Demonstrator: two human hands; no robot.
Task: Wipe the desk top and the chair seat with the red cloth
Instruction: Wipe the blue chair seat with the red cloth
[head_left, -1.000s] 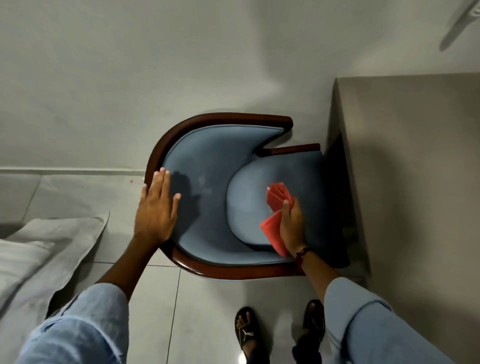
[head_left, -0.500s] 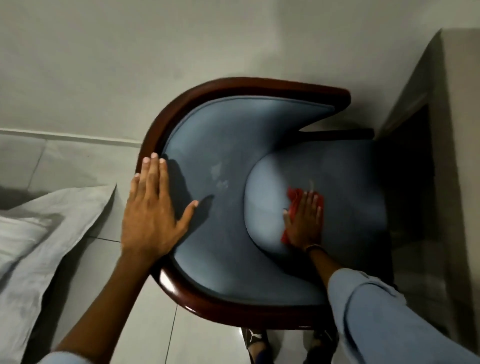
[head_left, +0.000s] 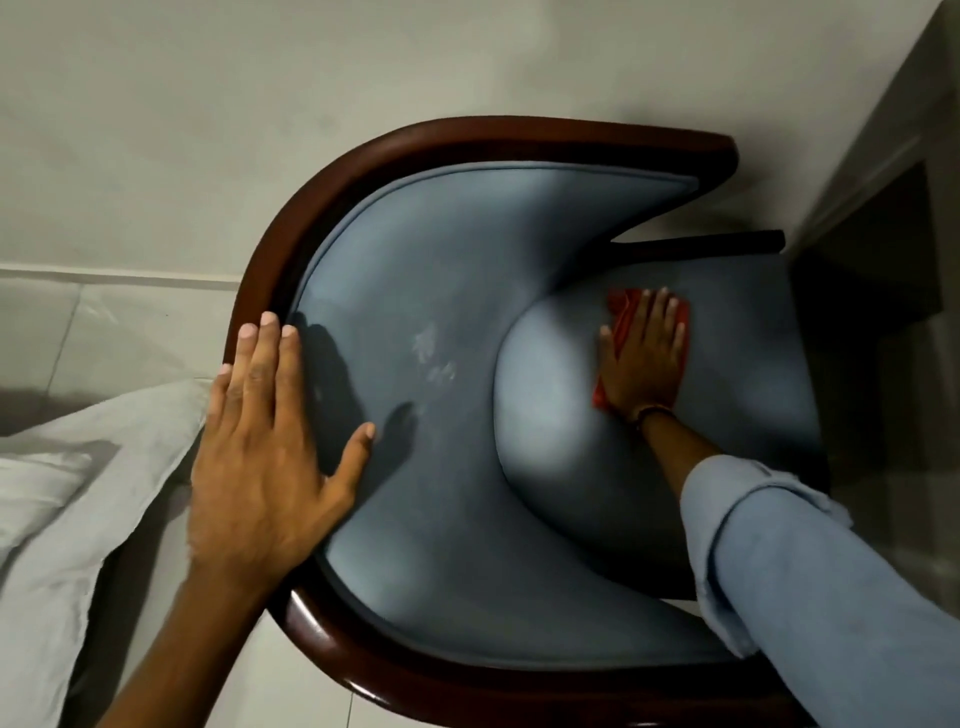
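Observation:
A blue upholstered chair with a dark wooden frame (head_left: 322, 171) fills the view from above. Its seat (head_left: 545, 395) lies in the middle. My right hand (head_left: 644, 358) presses flat on the red cloth (head_left: 621, 309) at the far side of the seat; most of the cloth is hidden under the palm. My left hand (head_left: 265, 447) rests with fingers spread on the curved backrest's left edge, holding nothing. The grey desk (head_left: 893, 145) stands at the right, only its side and edge in view.
A white bed sheet and pillow (head_left: 67, 499) lie at the lower left, close to the chair. The chair stands against a pale wall (head_left: 260, 104), on a tiled floor (head_left: 104, 332). A dark gap under the desk (head_left: 872, 270) borders the seat's right side.
My head has come closer to the chair. My right hand has flattened the cloth onto the seat and slid it away from me, toward the far side. My left hand stays on the backrest.

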